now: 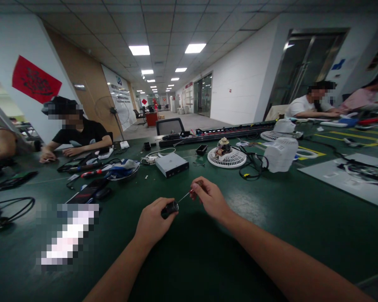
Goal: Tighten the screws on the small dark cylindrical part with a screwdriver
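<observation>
Between the thumb and fingers of my left hand point(153, 220) is a small black cylindrical part point(170, 209), its round end turned toward the right. My right hand point(209, 197) grips a screwdriver point(192, 192) with a red handle. The thin metal shaft slants down and left, its tip at or close to the rim of the black part; whether it touches I cannot tell. Both hands are held above the dark green table point(195, 260). Beyond them lies a grey-white optical disc drive point(171, 164) with a black front.
Behind my right hand sits a white fan grille with a motor point(227, 155), beside black cable point(253, 167) and a white housing point(281, 154). Left are a blue-and-white bundle point(122, 168), a red-handled tool point(91, 173) and a blurred-out bright device point(71, 235). Other people sit at both far sides.
</observation>
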The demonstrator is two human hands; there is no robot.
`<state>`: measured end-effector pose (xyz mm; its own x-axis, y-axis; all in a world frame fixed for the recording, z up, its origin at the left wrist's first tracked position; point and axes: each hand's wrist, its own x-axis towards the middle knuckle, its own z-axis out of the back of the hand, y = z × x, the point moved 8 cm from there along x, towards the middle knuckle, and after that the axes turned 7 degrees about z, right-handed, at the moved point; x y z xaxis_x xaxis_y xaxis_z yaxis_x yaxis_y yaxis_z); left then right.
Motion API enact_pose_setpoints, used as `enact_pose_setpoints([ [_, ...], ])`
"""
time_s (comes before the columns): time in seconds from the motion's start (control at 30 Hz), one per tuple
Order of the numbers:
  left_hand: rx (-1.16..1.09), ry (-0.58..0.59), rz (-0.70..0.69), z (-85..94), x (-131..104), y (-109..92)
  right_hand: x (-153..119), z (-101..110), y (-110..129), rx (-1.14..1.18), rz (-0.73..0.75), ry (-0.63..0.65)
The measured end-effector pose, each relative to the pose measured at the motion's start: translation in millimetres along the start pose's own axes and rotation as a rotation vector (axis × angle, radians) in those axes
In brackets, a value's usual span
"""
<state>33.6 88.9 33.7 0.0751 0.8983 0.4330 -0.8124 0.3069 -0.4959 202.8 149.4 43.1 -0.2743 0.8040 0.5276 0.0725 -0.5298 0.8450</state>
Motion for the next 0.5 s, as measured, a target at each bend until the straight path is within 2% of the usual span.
enact_pose_setpoints([
  [0.1, -0.010, 0.023, -0.006, -3.6, -1.5, -1.3, -0.2, -3.6, -3.6, 0.057, -0.020, 0.039],
  [0.27, -0.006, 0.000, -0.004, -3.1, -2.8, -0.1, -0.1, 3.6, -4.5, -0.001, -0.022, -0.038],
  [0.5, -0.010, 0.004, 0.018, -0.7, -1.9, -0.6, 0.5, 4.2, -1.0, 0.032, -0.026, -0.037],
])
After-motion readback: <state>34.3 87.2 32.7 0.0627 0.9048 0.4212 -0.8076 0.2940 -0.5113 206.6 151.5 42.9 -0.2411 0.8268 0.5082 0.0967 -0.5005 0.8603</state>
